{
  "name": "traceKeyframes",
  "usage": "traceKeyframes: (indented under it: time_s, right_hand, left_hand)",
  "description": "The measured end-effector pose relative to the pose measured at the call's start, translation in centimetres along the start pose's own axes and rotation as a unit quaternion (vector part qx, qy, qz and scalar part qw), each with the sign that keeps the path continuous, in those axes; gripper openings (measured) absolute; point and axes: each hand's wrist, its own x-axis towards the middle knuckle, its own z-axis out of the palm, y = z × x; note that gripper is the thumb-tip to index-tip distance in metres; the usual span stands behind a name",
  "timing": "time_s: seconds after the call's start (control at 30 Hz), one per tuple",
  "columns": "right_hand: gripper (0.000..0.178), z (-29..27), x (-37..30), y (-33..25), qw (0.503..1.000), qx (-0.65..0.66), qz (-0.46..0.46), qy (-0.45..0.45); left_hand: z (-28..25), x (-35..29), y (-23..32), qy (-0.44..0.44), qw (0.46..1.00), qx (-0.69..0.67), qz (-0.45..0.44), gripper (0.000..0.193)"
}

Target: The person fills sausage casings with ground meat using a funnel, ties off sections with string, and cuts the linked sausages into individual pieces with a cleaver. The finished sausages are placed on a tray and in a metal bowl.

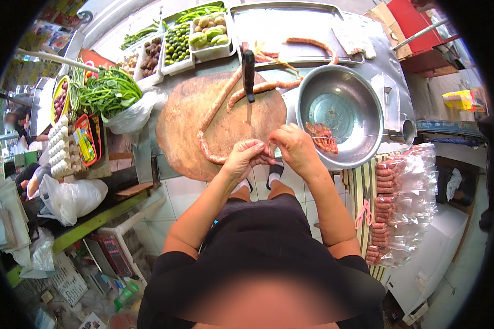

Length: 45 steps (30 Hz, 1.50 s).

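Note:
My left hand is closed in a pinch at the near edge of the round wooden board, where the long raw sausage runs in behind its fingers. Just to its right, my right hand pinches a thin white string, which stretches off to the right over the metal bowl. A small loop shows between the two hands; the fingers hide the sausage's end. The sausage curves over the board, and another length trails to the tray. A black-handled knife stands upright on the board.
Right of the board sits the large metal bowl with some minced meat. Tied sausages lie beside pink scissors. Behind are a metal tray and vegetable baskets; eggs and greens are left.

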Motion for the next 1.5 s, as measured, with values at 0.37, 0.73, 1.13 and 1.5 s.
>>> traceKeyframes:
  time_s: [0.37,0.73,1.13,1.5]
  right_hand:
    - [0.004,-3.3,-2.2,0.7,0.998,-0.056,0.006,0.024]
    - [0.017,-2.5,-3.0,0.6,0.972,0.02,0.061,0.225]
    - [0.007,-0.5,-4.8,1.3,0.781,0.539,0.25,0.192]
    - [0.01,-7.3,-5.8,1.8,0.974,0.063,0.037,0.213]
  left_hand:
    - [2.2,2.7,-0.9,-0.039,0.978,0.186,0.084,0.018]
    - [3.0,3.3,-0.8,-0.08,0.995,-0.06,0.01,0.021]
    - [6.7,6.2,-2.4,-0.105,0.985,-0.037,0.134,0.028]
    - [9.4,5.6,2.3,-0.218,0.94,0.202,-0.166,0.03]
